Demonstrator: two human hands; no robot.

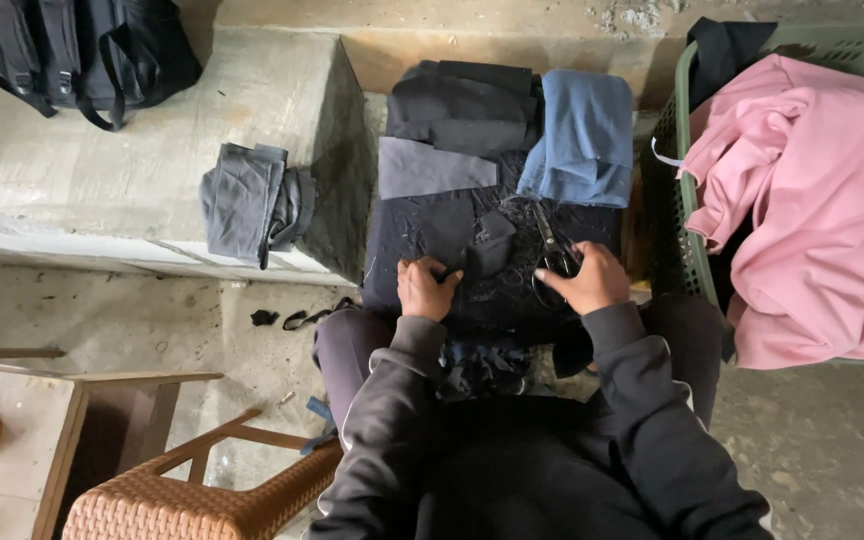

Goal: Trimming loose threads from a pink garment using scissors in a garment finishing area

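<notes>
Right grip [585, 280] is closed around the handles of my black scissors [552, 250], whose blades point away from me across the dark cloth-covered table [402, 240]. My left grip [426, 288] is curled down on the near edge of the black fabric piece [487, 245], pinching it flat just beside the blades. That small piece lies in the middle of the table, between my two hands, among loose thread and scraps.

Behind it sit a stack of folded black cloth [462, 105], a grey panel [427, 168] and a folded blue cloth [584, 135], the blue one almost touching the scissor tips.

As I judge it, the main risk is the closeness of my left fingers to the blades: black cloth on a black surface hides edges, so a snip could catch a fingertip or cut two layers at once. The piece could also slide if my left hand eases, giving a crooked cut. The blade tips could nick the blue cloth beyond. The pink garment [812, 200] heaped in the green basket [687, 180] at my right hangs over its rim and could slump toward my elbow. I cannot tell whether the blades are parted or shut.
</notes>
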